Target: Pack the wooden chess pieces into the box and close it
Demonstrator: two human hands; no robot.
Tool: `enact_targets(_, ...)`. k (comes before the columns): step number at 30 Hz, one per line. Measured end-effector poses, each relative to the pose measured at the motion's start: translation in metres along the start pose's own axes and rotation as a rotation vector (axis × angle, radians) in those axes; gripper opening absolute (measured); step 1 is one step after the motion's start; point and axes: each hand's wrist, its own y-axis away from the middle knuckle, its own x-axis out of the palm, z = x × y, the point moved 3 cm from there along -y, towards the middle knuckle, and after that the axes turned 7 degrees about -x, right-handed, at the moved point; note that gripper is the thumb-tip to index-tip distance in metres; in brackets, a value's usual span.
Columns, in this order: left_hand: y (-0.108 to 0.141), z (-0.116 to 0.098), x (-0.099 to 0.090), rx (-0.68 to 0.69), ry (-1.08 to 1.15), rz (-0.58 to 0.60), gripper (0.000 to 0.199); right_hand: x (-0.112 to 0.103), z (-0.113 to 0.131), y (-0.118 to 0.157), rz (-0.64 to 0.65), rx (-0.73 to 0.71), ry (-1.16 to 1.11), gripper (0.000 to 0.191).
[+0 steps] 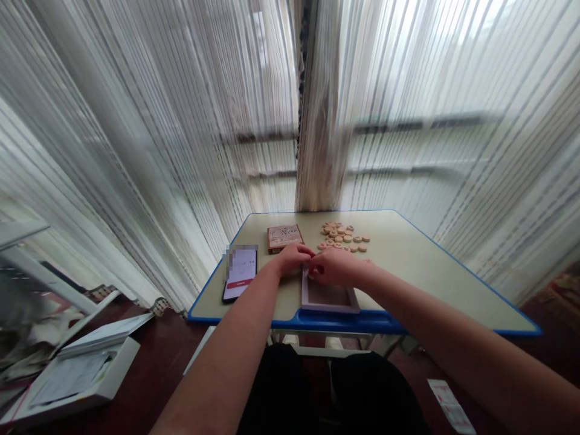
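Together, bent over the far left corner of a shallow open tray (330,296): left hand (293,257), fingers reaching in from the left, and right hand (336,266), curled down across the same corner. Fingers bent inward, but impossible to tell how far closed or whether around anything, knuckles hiding the tips. Tray set at the near side of a pale, blue-edged table (421,266), close above the dark-clad lap (376,386). Likeliest mishap, in judgement: a tug toward the body, sliding or tipping the tray over that edge. Possible too: crowded fingers fumbling at the corner, each hand blocking the other and the view. Beyond the tray, a loose scatter of round wooden-looking pieces (339,232), some overlapping, near enough to the right hand for an accidental sweep. Beyond the tray's far left corner, a patterned box (284,234), just past the left hand and easily bumped by an outward push. Left of the tray, a phone (241,275), screen lit, just beside the left forearm (226,350) and an obstacle to any leftward swing. Far left of the tray, lower down, an open white box (113,371); lower right of it, a paper strip (451,406). Well beyond the tray, striped sheer curtains (254,90).
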Motion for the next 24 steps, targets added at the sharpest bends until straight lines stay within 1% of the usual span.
enact_targets(2, -0.001, 0.001, -0.001, 0.003, 0.013, -0.021, 0.026, 0.006, 0.0, 0.0, -0.058, -0.027, -0.008, 0.014)
enact_targets(5, -0.001, 0.001, -0.001, 0.024, 0.04, -0.029, 0.025, 0.013, 0.001, 0.003, -0.158, -0.119, -0.002, 0.014)
enact_targets(7, -0.001, 0.0, -0.002, 0.019, 0.05, -0.032, 0.026, 0.015, -0.002, 0.003, -0.186, -0.13, -0.006, 0.013)
enact_targets(9, 0.0, -0.002, -0.003, 0.011, 0.056, -0.027, 0.025, 0.015, -0.005, 0.003, -0.175, -0.107, -0.022, 0.013)
enact_targets(12, 0.001, -0.003, -0.002, -0.006, 0.044, 0.014, 0.026, 0.014, -0.011, 0.002, -0.151, -0.069, -0.055, 0.016)
enact_targets(14, 0.002, -0.003, -0.002, 0.01, 0.048, 0.03, 0.026, 0.015, -0.014, 0.002, -0.146, -0.047, -0.093, 0.018)
enact_targets(18, 0.003, -0.001, -0.002, 0.006, 0.026, 0.024, 0.027, 0.019, -0.019, 0.002, -0.138, -0.031, -0.152, 0.019)
enact_targets(21, 0.004, -0.001, -0.002, 0.014, 0.017, -0.012, 0.027, 0.015, -0.027, 0.004, -0.211, 0.026, -0.146, 0.019)
enact_targets(24, 0.006, -0.002, -0.002, 0.03, -0.008, -0.074, 0.026, 0.005, -0.036, 0.007, -0.281, 0.031, -0.127, 0.018)
